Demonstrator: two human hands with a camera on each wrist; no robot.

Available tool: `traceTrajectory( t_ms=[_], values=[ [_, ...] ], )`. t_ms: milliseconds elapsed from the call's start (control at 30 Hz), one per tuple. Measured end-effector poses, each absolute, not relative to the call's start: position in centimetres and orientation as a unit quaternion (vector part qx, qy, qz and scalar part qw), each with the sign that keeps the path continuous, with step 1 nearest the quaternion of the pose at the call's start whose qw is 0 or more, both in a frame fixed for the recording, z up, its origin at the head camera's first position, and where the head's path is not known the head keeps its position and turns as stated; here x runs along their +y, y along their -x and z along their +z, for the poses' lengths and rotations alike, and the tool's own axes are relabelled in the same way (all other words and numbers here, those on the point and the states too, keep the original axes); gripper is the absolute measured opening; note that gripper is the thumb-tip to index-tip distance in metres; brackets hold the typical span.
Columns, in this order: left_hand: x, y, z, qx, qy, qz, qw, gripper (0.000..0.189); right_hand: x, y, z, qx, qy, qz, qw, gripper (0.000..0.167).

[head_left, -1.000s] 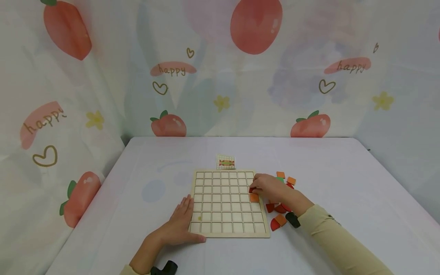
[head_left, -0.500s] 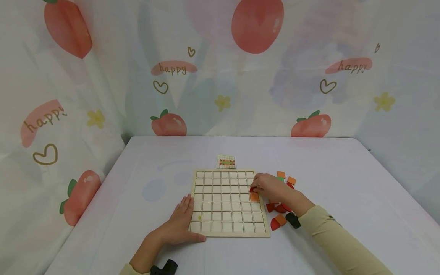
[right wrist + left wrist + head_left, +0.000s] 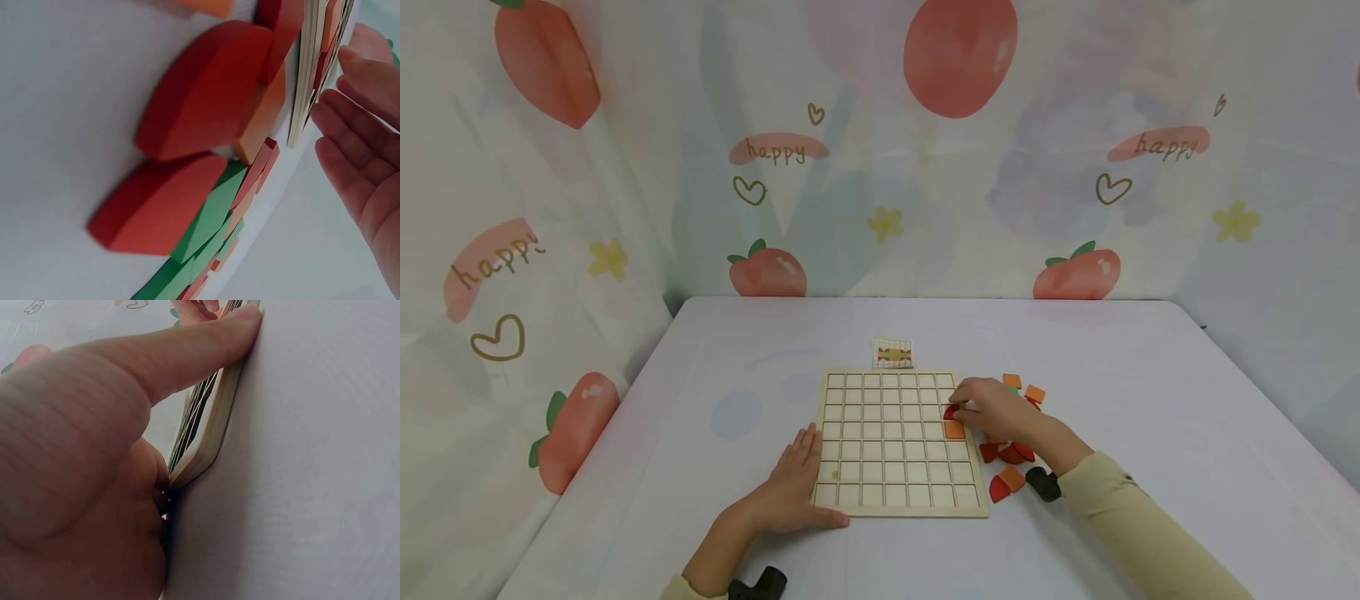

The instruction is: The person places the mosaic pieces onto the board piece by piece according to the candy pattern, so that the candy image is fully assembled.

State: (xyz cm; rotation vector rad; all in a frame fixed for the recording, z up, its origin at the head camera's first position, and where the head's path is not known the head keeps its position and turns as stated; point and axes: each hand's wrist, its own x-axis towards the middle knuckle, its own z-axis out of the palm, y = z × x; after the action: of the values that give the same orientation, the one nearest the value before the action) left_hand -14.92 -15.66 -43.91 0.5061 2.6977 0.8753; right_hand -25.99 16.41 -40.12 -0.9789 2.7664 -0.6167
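Note:
A wooden grid board (image 3: 895, 512) lies on the white table. My left hand (image 3: 786, 492) steadies its near left corner: straight fingers along the left edge, thumb (image 3: 206, 353) on the front edge. My right hand (image 3: 992, 408) is over the board's right edge, its fingers loosely bent. At its fingertips a red quarter-round piece (image 3: 951, 412) sits in a right-column cell. Directly nearer is an orange square tile (image 3: 954, 430) in its own cell. In the right wrist view my thumb (image 3: 356, 59) is beside the red piece (image 3: 320, 70), with nothing gripped.
Loose red pieces (image 3: 200, 94), green pieces (image 3: 209, 215) and orange tiles (image 3: 1012, 381) lie right of the board, partly under my right forearm. A small pattern card (image 3: 893, 353) lies beyond the board's far edge. A printed curtain (image 3: 880, 167) encloses the table's back and sides.
My right fingers have eased off the red quarter-round piece, which now shows more fully in its cell. My left hand stays where it was.

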Motion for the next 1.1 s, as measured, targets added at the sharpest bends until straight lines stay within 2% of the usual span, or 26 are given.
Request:
traceTrajectory(
  t_ms=[267,567,1100],
  values=[
    [-15.5,14.8,-43.7,0.930,-0.170,0.300,0.129,0.120,17.5,25.2,-39.9,0.936,0.272,-0.206,0.083,0.021],
    [-15.5,14.7,-43.4,0.929,-0.168,0.302,0.132,0.119,18.3,24.3,-40.0,0.935,0.291,-0.192,0.062,0.021],
    [-15.6,14.8,-43.9,0.931,-0.169,0.297,0.126,0.120,18.9,22.9,-40.0,0.933,0.306,-0.176,0.066,0.024]
  ],
)
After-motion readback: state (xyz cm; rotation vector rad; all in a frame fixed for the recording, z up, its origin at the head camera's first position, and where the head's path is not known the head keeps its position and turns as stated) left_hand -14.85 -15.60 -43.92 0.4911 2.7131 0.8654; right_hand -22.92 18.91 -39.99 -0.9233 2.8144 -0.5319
